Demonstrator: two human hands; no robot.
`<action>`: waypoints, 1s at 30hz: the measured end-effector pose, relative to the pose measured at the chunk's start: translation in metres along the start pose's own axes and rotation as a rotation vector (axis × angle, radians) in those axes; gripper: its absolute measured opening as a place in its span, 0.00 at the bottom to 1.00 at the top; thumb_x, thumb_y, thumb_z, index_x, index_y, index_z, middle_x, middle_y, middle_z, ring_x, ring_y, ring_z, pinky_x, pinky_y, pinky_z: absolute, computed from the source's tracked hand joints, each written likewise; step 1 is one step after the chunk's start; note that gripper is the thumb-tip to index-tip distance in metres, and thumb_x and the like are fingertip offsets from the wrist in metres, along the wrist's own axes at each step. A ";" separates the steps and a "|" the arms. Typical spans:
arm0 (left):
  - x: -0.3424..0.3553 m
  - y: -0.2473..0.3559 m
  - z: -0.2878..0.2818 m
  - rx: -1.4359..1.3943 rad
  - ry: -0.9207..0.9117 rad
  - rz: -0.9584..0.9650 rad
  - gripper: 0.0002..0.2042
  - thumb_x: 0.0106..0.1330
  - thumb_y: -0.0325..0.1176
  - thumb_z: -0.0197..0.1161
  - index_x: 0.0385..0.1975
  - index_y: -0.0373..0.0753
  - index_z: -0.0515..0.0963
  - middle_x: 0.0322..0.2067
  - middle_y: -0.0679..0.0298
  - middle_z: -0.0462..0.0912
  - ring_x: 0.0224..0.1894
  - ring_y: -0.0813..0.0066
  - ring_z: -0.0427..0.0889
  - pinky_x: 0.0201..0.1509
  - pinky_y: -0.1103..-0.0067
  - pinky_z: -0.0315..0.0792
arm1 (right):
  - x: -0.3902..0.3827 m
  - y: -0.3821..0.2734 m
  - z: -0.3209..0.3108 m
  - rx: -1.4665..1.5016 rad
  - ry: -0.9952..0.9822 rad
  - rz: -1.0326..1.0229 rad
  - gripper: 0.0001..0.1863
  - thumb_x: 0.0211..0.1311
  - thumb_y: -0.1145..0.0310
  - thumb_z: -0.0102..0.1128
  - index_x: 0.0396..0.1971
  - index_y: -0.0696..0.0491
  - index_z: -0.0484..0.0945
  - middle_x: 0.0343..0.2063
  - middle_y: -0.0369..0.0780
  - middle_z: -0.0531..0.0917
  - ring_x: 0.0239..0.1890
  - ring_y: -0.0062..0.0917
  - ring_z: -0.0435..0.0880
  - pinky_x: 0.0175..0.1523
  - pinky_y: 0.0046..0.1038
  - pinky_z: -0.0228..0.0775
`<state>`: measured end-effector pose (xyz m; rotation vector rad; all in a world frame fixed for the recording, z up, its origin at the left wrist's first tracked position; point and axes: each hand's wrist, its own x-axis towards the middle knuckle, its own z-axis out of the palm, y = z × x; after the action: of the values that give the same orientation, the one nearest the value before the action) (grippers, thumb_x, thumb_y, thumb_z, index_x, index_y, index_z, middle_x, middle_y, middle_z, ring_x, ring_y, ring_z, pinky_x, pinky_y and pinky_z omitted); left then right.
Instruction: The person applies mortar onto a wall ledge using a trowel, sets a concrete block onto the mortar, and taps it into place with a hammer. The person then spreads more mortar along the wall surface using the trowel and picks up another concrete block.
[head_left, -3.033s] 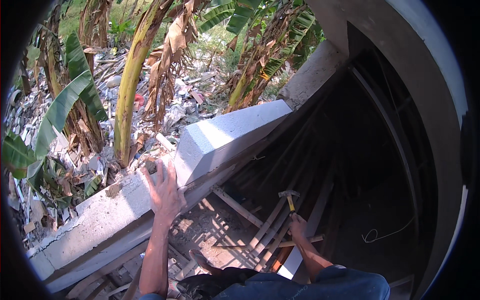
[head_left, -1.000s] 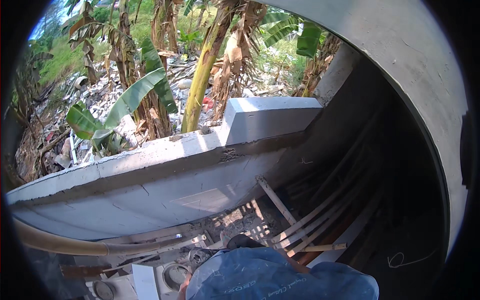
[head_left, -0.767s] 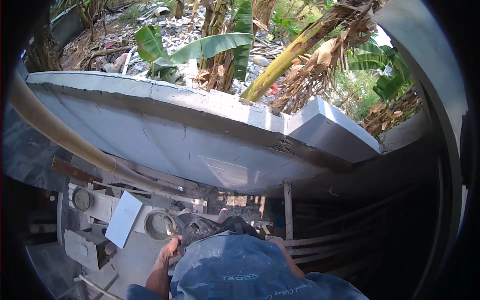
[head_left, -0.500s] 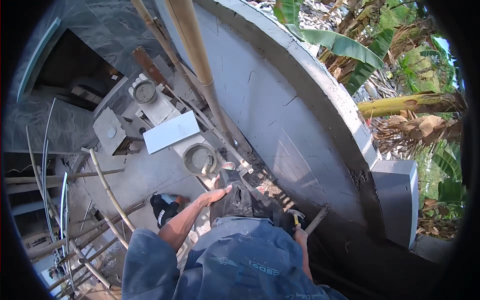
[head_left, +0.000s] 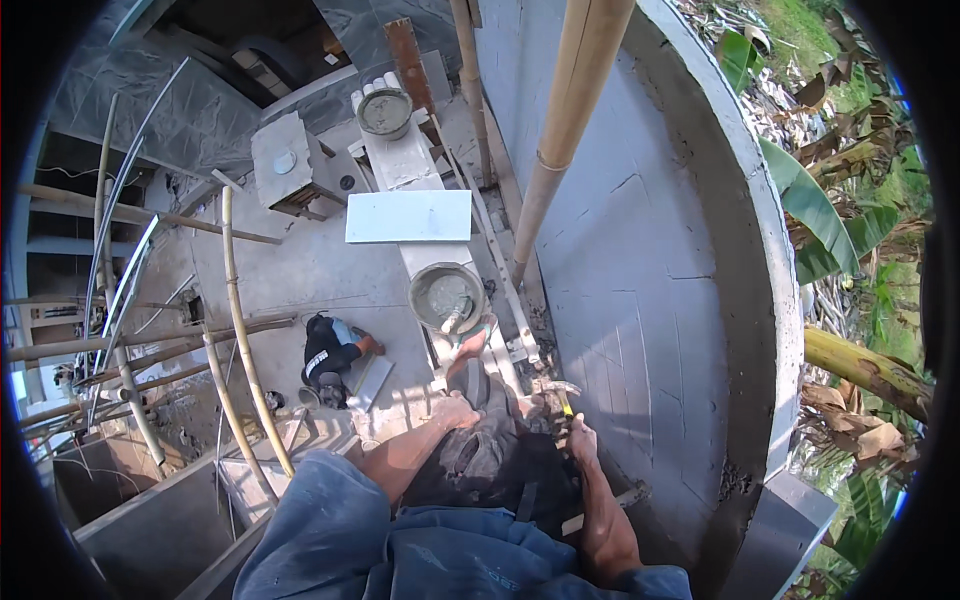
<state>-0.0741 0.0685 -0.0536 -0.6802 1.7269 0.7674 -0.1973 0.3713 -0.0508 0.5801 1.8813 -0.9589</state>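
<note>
My right hand point(head_left: 582, 438) is closed round the yellow handle of a hammer point(head_left: 553, 390), its metal head beyond my fingers. My left hand point(head_left: 452, 410) has curled fingers against my dark trouser leg point(head_left: 470, 455); whether it grips the cloth is unclear. Just past my feet a bucket of grey mix point(head_left: 437, 295), a pale tool in it, rests on a white plank point(head_left: 420, 254). A white block point(head_left: 408, 216) lies across that plank, and a second bucket point(head_left: 383, 110) stands at its far end.
A co-worker point(head_left: 330, 360) crouches below on the left by a pale board point(head_left: 370, 383). Bamboo poles point(head_left: 240, 330) form scaffolding at left; a thick bamboo pole point(head_left: 560, 130) rises beside the rendered wall point(head_left: 650, 300). A small stand point(head_left: 280, 160) is at the back; banana plants point(head_left: 830, 220) grow beyond the wall.
The view has swung from the wall top and banana plants to the plank and buckets below. My left hand has left the wall top for my leg; my right still holds the hammer.
</note>
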 end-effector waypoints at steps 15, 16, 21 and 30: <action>0.068 -0.027 -0.004 -0.340 0.191 -0.276 0.49 0.61 0.59 0.64 0.74 0.35 0.49 0.58 0.35 0.73 0.53 0.39 0.81 0.54 0.57 0.77 | 0.335 -0.238 0.279 -0.698 -0.163 -0.638 0.29 0.74 0.45 0.40 0.37 0.55 0.83 0.36 0.56 0.83 0.44 0.55 0.81 0.49 0.47 0.71; 0.068 -0.032 -0.003 -0.343 0.195 -0.306 0.48 0.60 0.59 0.64 0.74 0.38 0.51 0.61 0.35 0.69 0.55 0.40 0.79 0.56 0.56 0.76 | 0.344 -0.258 0.309 -0.747 -0.203 -0.666 0.29 0.74 0.44 0.40 0.37 0.55 0.82 0.36 0.55 0.83 0.44 0.55 0.81 0.49 0.47 0.70; 0.077 -0.039 -0.003 -0.396 0.196 -0.347 0.46 0.59 0.59 0.65 0.73 0.41 0.55 0.65 0.37 0.65 0.59 0.39 0.77 0.59 0.56 0.75 | 0.437 -0.305 0.412 -1.084 -0.381 -0.809 0.30 0.72 0.41 0.41 0.40 0.50 0.86 0.41 0.50 0.86 0.48 0.51 0.82 0.57 0.46 0.72; 0.087 -0.048 -0.034 -0.566 0.199 -0.329 0.46 0.57 0.61 0.66 0.72 0.42 0.59 0.63 0.39 0.69 0.61 0.38 0.75 0.61 0.54 0.73 | 0.548 -0.268 0.455 -1.059 -0.466 -0.616 0.33 0.75 0.41 0.35 0.45 0.49 0.86 0.45 0.51 0.85 0.55 0.47 0.80 0.62 0.44 0.68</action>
<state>-0.0805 0.0067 -0.1378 -1.4287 1.5124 0.9845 -0.4114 -0.1527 -0.5590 -0.8155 1.8247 -0.2733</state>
